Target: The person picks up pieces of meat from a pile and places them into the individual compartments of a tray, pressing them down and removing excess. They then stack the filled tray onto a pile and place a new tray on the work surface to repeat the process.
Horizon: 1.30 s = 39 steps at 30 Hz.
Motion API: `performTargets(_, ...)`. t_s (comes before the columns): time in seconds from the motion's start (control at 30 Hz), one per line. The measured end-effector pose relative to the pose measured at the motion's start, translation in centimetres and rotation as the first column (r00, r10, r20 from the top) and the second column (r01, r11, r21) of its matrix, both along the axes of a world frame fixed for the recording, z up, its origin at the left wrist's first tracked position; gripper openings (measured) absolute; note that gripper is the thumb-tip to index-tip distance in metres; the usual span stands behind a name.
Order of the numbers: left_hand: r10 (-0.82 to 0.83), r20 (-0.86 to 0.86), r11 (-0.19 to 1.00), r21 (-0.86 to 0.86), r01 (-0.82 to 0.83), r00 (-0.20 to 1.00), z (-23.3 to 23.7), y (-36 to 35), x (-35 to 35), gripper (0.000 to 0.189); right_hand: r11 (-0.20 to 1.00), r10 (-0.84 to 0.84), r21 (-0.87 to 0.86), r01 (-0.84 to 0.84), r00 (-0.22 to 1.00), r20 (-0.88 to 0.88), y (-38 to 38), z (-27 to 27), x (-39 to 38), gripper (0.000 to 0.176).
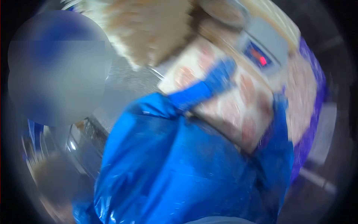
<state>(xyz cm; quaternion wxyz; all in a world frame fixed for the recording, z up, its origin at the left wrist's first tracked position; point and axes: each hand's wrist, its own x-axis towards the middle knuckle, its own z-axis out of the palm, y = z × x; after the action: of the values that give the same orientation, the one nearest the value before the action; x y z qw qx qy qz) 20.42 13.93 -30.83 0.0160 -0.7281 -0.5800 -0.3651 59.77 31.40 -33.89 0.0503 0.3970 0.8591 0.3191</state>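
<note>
A white sheet or board [175, 83] lies in front of me with several pink, flat rounds of what looks like raw meat [247, 89] spread over it. My left hand [223, 74], in a blue glove, reaches across the middle of it, among the rounds. Motion smears its fingers. At the board's right edge is my right hand [280, 102], also gloved in blue, between the board and a mass of pink meat [300, 97]. Its fingers are blurred too. Both my arms are in shiny blue sleeves.
Beyond the board stands a grey scale [266, 35] with a red-lit display. Purple plastic [319, 80] edges the pink meat at right. A beige heap [149, 30] sits at the back left on a metal table [126, 80]. Someone's blue sleeve [82, 211] shows at lower left.
</note>
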Motion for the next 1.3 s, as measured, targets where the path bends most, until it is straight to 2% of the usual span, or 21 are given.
performTargets(0.03,-0.088,0.061,0.994,0.075,0.083,0.994,-4.8,0.7,0.7,0.075,0.999,0.018,-0.036,-0.020,0.999,-0.032,-0.4,-0.4,0.3,0.013)
performTargets(0.07,-0.134,0.150,0.990,0.065,0.126,0.979,-4.9,1.0,0.8,0.078,0.997,0.021,-0.069,-0.029,0.994,-0.107,0.0,0.4,-0.4,0.013)
performTargets(0.1,-0.056,0.116,0.989,0.145,0.039,0.992,-7.6,3.1,1.2,0.082,0.993,-0.005,-0.112,-0.019,0.978,-0.208,0.2,0.9,0.0,0.013)
performTargets(0.13,-0.052,0.109,0.996,-0.068,0.060,0.993,-2.5,0.3,-1.2,0.075,0.984,-0.068,-0.175,0.014,0.948,-0.309,-0.3,2.0,0.1,0.013)
performTargets(0.2,0.110,0.135,0.994,-0.020,-0.108,0.985,0.2,-1.9,-5.3,0.073,0.949,-0.226,-0.300,0.099,0.876,-0.425,-1.5,3.5,2.4,0.013)
performTargets(0.27,0.248,0.098,0.925,-0.319,-0.206,0.964,5.4,-6.6,-10.6,0.072,0.927,-0.298,-0.349,0.138,0.835,-0.463,-1.7,4.3,4.5,0.013)
performTargets(0.33,0.468,0.189,0.865,-0.299,-0.403,0.863,2.7,-10.1,-13.6,0.073,0.916,-0.336,-0.366,0.164,0.812,-0.478,-1.8,4.6,5.5,0.013)
performTargets(0.37,0.480,0.187,0.859,-0.299,-0.416,0.857,2.5,-11.4,-14.4,0.073,0.915,-0.342,-0.368,0.167,0.806,-0.483,-1.5,4.6,5.7,0.013)
performTargets(0.43,0.457,0.383,0.750,-0.651,-0.117,0.803,2.4,-13.5,-15.1,0.070,0.917,-0.342,-0.360,0.170,0.800,-0.493,-1.2,4.4,5.1,0.014)
performTargets(0.47,0.473,0.382,0.742,-0.659,-0.125,0.794,1.5,-13.9,-15.2,0.070,0.916,-0.344,-0.364,0.171,0.801,-0.490,-0.9,4.5,5.1,0.014)
performTargets(0.53,0.464,0.435,0.829,-0.521,-0.204,0.772,-0.5,-14.0,-15.1,0.065,0.916,-0.344,-0.365,0.168,0.797,-0.496,-0.6,4.2,5.5,0.014)
performTargets(0.63,0.406,0.631,0.844,-0.536,-0.007,0.661,-1.1,-13.6,-16.2,0.070,0.917,-0.339,-0.366,0.158,0.793,-0.506,0.4,3.9,5.9,0.015)
performTargets(0.7,0.360,0.741,0.854,-0.506,0.119,0.567,0.8,-12.9,-16.2,0.069,0.924,-0.320,-0.357,0.139,0.792,-0.520,1.1,3.9,5.9,0.015)
performTargets(0.8,0.212,0.880,0.869,-0.369,0.329,0.426,5.4,-9.4,-14.5,0.068,0.936,-0.282,-0.337,0.101,0.789,-0.546,2.7,3.9,6.1,0.015)
performTargets(0.9,0.082,0.947,0.809,-0.245,0.534,0.310,10.1,-3.5,-11.9,0.067,0.955,-0.214,-0.295,0.043,0.786,-0.580,4.7,3.9,7.0,0.016)
performTargets(0.97,0.044,0.966,0.778,-0.192,0.598,0.254,12.8,0.9,-11.6,0.067,0.964,-0.206,-0.261,0.055,0.773,-0.600,6.2,4.5,7.8,0.017)
performTargets(1.03,0.044,0.973,0.795,-0.171,0.582,0.225,14.1,6.3,-12.1,0.066,0.964,-0.234,-0.250,0.095,0.753,-0.615,7.3,5.2,9.5,0.017)
performTargets(1.13,0.094,0.961,0.871,-0.206,0.446,0.262,12.7,15.2,-12.1,0.065,0.956,-0.267,-0.269,0.115,0.717,-0.644,9.5,6.6,10.3,0.018)
performTargets(1.2,0.015,0.952,0.901,-0.146,0.408,0.306,8.8,20.4,-13.1,0.067,0.944,-0.282,-0.324,0.064,0.669,-0.688,10.3,6.7,9.5,0.019)
performTargets(1.23,0.312,0.929,0.880,-0.362,0.307,0.201,6.4,21.6,-14.5,0.060,0.934,-0.299,-0.356,0.039,0.631,-0.716,9.8,5.8,9.4,0.019)
performTargets(1.3,0.343,0.936,0.882,-0.348,0.316,0.074,3.2,21.3,-16.0,0.056,0.927,-0.310,-0.374,0.030,0.620,-0.721,8.9,5.5,8.6,0.020)
